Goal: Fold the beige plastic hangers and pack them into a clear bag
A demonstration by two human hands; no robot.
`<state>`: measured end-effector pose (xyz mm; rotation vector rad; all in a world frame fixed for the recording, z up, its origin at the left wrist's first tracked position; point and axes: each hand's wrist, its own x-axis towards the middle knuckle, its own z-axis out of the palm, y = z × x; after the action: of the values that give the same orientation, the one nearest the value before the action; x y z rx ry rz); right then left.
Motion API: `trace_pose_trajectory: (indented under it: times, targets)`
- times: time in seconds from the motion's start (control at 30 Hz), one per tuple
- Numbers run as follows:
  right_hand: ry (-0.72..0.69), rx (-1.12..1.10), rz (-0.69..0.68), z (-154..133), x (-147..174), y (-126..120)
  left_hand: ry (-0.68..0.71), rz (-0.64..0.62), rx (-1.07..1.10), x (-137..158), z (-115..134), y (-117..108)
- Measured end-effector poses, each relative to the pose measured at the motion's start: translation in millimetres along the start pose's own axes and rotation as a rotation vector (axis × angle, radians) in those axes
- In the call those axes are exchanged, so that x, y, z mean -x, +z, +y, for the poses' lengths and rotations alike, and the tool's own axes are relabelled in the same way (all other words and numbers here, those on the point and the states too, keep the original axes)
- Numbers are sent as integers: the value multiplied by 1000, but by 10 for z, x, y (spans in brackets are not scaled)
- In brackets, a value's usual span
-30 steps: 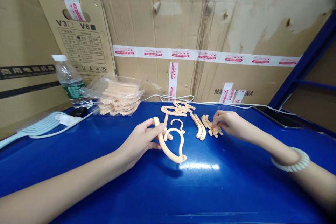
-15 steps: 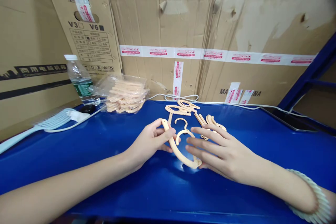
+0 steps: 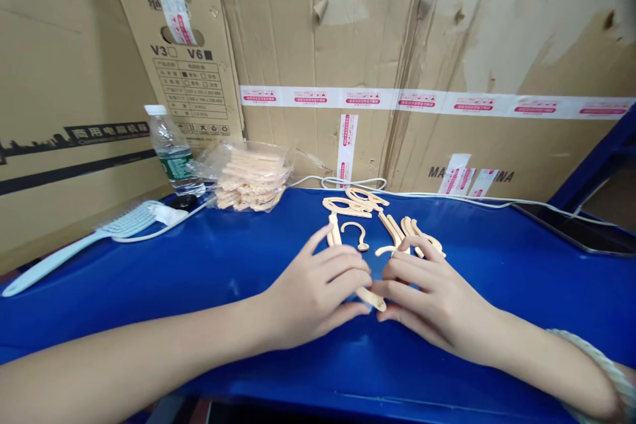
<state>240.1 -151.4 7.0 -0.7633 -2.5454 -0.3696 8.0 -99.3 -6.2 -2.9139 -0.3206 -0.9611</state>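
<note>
My left hand (image 3: 318, 288) is closed over a beige plastic hanger arm (image 3: 375, 300), whose rounded end sticks out past the fingertips. Close beside it, my right hand (image 3: 432, 295) has its fingers curled round a second, curved hanger arm (image 3: 384, 250); only its tip shows. Whether the two arms are joined is hidden by my fingers. Just beyond my hands lie a loose hanger hook (image 3: 354, 235) and a straight beige piece (image 3: 334, 228).
Several more hanger parts (image 3: 392, 228) and looped pieces (image 3: 348, 205) lie farther back. A plastic bag of beige parts (image 3: 253, 179), a water bottle (image 3: 173, 156) and a hairbrush (image 3: 94, 238) are on the left. A dark flat device (image 3: 571, 228) lies right, before cardboard walls (image 3: 318, 33).
My left hand has moved right and turned palm down over its hanger arm. My right fingers have curled in from spread. The hook now shows uncovered on the table.
</note>
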Motion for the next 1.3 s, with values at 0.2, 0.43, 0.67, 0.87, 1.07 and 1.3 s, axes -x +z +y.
trace_pose_trajectory:
  times: [0.2,0.43,0.67,0.87,1.07,1.3]
  targets:
    - [-2,20,-2,-89,-11,40,21,-123,-55,5,44,49]
    - [140,-279,-77,-166,-10,33,41,-52,-48,-5,108,5]
    - [205,-424,-58,-180,-25,42,61,-9,-32,-8,87,18]
    - [399,-570,30,-48,-17,71,205,24,-145,38,0,-71]
    - [375,-351,103,353,42,103,2,10,-43,3,-232,-137]
    - [385,-147,50,466,-25,273,-151,-127,-21,24,-525,-44]
